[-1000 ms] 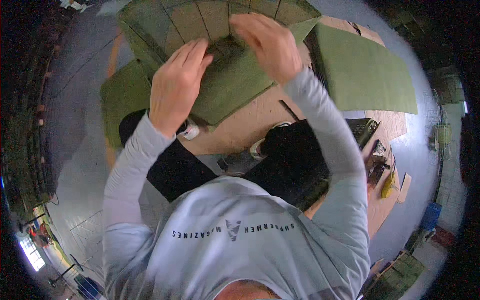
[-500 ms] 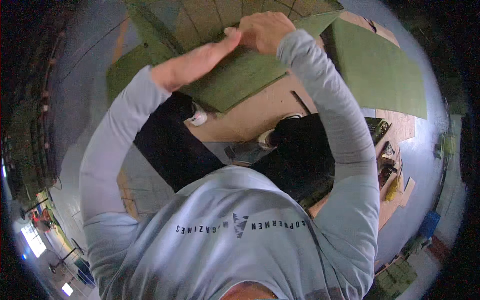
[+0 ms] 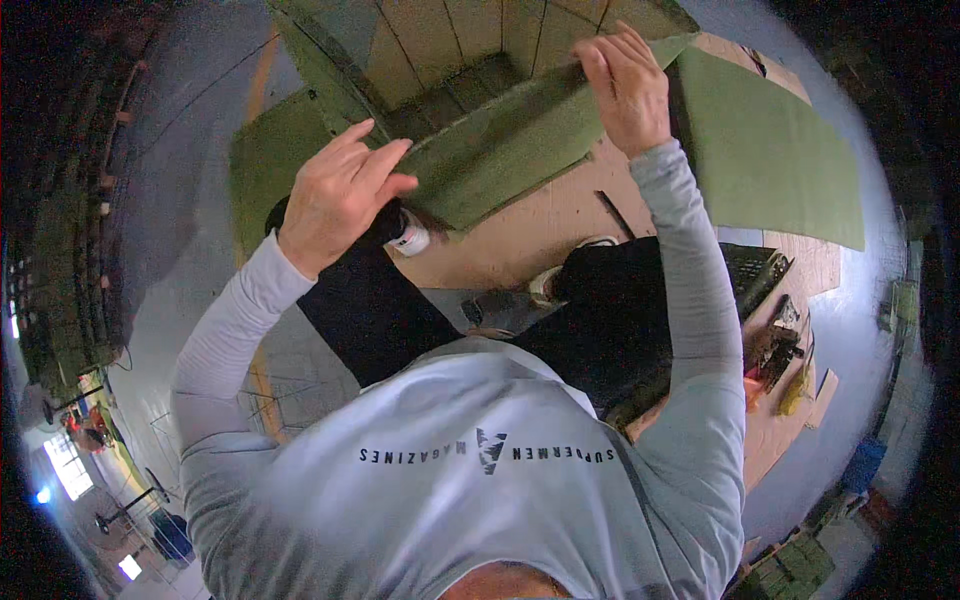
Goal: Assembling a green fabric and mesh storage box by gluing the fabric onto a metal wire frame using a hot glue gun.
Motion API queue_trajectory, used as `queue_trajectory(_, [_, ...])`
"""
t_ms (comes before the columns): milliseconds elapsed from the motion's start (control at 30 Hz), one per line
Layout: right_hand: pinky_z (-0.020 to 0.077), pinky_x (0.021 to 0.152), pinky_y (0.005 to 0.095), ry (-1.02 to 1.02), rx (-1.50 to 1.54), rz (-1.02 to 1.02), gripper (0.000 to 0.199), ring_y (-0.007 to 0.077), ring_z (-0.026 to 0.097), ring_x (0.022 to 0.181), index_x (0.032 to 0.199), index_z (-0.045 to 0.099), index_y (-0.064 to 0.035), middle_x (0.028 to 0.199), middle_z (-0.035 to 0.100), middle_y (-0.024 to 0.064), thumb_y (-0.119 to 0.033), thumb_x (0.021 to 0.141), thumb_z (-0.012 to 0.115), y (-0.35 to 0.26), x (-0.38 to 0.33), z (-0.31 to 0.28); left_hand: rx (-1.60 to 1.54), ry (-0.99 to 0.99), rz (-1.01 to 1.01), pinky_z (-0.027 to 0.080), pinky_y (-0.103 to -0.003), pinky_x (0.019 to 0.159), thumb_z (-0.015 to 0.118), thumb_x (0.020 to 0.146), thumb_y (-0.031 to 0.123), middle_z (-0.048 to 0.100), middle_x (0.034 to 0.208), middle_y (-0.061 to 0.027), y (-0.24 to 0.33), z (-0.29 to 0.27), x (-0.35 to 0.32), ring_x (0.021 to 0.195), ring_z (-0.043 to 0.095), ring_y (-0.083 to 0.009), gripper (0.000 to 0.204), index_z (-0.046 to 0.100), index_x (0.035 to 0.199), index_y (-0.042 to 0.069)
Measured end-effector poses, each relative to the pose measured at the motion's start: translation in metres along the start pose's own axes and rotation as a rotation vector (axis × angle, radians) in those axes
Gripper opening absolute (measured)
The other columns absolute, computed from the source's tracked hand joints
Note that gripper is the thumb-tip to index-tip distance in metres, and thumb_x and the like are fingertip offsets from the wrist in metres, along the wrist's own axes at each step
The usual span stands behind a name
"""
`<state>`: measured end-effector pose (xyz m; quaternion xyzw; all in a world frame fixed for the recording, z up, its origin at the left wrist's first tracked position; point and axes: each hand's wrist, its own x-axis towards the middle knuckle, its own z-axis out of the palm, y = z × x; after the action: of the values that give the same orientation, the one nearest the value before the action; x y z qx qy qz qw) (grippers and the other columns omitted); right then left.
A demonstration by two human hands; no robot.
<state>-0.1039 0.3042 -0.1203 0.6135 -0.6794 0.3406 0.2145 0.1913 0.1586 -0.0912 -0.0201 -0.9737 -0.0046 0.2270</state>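
Observation:
A green sheet-like panel (image 3: 505,135) slants in front of me, its upper edge bordering a box-like piece with wooden slats (image 3: 455,30) inside. My left hand (image 3: 340,195) hovers by the left end of that edge, fingers stretched and thumb apart, holding nothing I can see. Over the right part of the same edge is my right hand (image 3: 632,95), its fingers bent but spaced apart. Whether its fingertips touch the green edge is hard to make out. Nothing shows in its grasp.
Another green panel (image 3: 770,150) lies to the right. Brown board (image 3: 530,210) covers the floor between my feet, with a thin dark strip (image 3: 612,215) on it. At my right are a dark perforated crate (image 3: 752,275), a yellow object (image 3: 795,390) and small dark items.
My hands were close together at the upper edge of the green panel. They have parted, the left moving left and nearer to me, the right moving right.

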Motion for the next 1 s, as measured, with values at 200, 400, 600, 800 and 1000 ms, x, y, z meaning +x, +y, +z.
queue_trajectory(200, [0.0501,0.07,0.0419,-0.318,-0.591,-0.032,0.025,0.0323,0.064,0.072,0.101,0.064,-0.0005,0.081,0.067,0.0159,-0.022,0.094,0.055,0.048,0.034,0.006,-0.013,0.098,-0.038,0.055,-0.04,0.077,0.061,0.086,0.013,0.057,0.057,-0.0112,0.014,0.003,0.062,0.056,0.061,-0.0274,0.011,0.06,0.087,0.002])
queue_trajectory(400, [0.039,0.1,0.0441,-0.627,-0.239,0.587,0.058,0.0358,0.054,0.115,0.113,0.063,-0.0045,0.117,0.061,0.0213,-0.049,0.097,0.029,0.189,0.024,0.03,-0.237,-0.138,-0.101,0.051,-0.041,0.055,0.059,0.088,0.016,0.063,0.068,-0.0171,0.09,0.05,0.11,0.066,0.064,-0.0311,0.016,0.053,0.081,0.003])
queue_trajectory(600, [0.0337,0.106,0.0406,-0.693,-0.514,0.566,0.058,0.028,0.048,0.124,0.117,0.063,-0.0068,0.128,0.057,0.0113,-0.052,0.095,0.034,0.114,0.058,0.004,-0.261,-0.42,-0.128,0.051,-0.046,0.056,0.05,0.093,0.034,0.059,0.06,-0.02,0.069,0.037,0.128,0.061,0.063,-0.0375,0.031,0.057,0.085,0.005])
queue_trajectory(800, [0.037,0.051,0.0439,-0.022,0.173,0.485,0.029,0.0413,0.052,0.06,0.076,0.054,-0.0006,0.067,0.053,0.0206,-0.025,0.091,0.053,0.046,0.03,-0.028,-0.339,0.363,-0.005,0.05,-0.039,0.086,0.047,0.096,0.033,0.064,0.111,-0.0154,-0.02,0.017,0.106,0.097,0.063,-0.0319,0.037,0.062,0.113,0.003])
queue_trajectory(1000, [0.0487,0.089,0.0415,-0.082,0.014,-0.003,0.038,0.0275,0.063,0.099,0.112,0.057,0.0001,0.108,0.065,0.0122,-0.01,0.077,0.068,-0.132,-0.036,-0.017,-0.054,0.038,0.234,0.04,-0.047,0.103,0.046,0.089,0.048,0.06,0.117,-0.013,-0.031,0.024,0.049,0.11,0.057,-0.0313,0.054,0.057,0.121,0.006])
